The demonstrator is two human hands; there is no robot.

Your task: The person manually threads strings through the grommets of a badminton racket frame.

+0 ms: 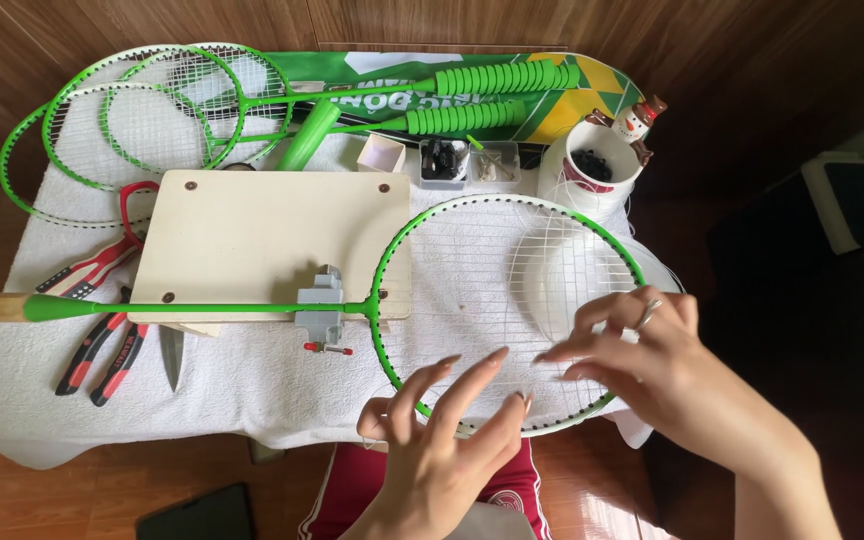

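**Both hands spread over a green racket head**

Wooden panelling backs a small table draped in a white towel (252, 385). Across its middle lies a green racket (507, 310), shaft running left through a small grey clamp (320, 308) mounted on a pale wooden board (242, 240), its wooden grip end poking past the left edge. The strung head sits at the right side of the table, partly over a white spool of string (562, 280) seen through the mesh.

The left hand (442, 440) hovers at the near rim of the head, fingers splayed and open, gripping nothing. The right hand (652, 350), a ring on one finger, rests fingertips on the strings at the right of the head, also open with nothing clasped.

Far left, several spare green rackets (142, 110) overlap, handles reaching right over a long green and yellow racket bag (592, 85). Small trays (442, 160) of bits line the far edge, beside a white mug (597, 165) with a snowman figure (637, 120). Red-handled pliers (102, 355) and a knife blade (172, 355) lie near left, red scissors (132, 205) beyond.
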